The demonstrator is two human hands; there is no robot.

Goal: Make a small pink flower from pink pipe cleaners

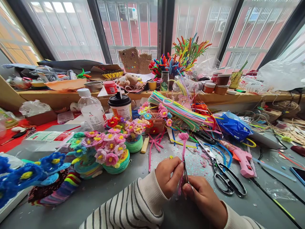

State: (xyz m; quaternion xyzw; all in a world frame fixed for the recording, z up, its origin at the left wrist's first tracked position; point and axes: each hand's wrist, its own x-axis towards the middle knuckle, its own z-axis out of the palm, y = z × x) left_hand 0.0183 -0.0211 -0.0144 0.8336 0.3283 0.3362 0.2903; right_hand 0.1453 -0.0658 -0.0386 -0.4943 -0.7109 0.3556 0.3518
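Observation:
My left hand (168, 175) pinches a pink pipe cleaner stem (184, 151) between thumb and fingertips. The stem stands upright, topped by a small fuzzy pink head (183, 136), and its lower end hangs beneath my fingers. Close on the right, my right hand (202, 194) is closed around a thin metal tool (185, 171) with two slim prongs pointing up beside the stem. Whether it is small scissors or tweezers, I cannot tell; my fingers hide its lower part. Left of my hands, a pink pipe cleaner bow (156, 144) lies on the table.
Large scissors (222, 175) and a pink glue gun (243, 159) lie at right. Pipe cleaner flower pots (116, 162) and a blue flower bunch (26, 175) stand at left. Behind are a bottle (90, 108), a lidded cup (120, 108) and a pipe cleaner bundle (181, 109).

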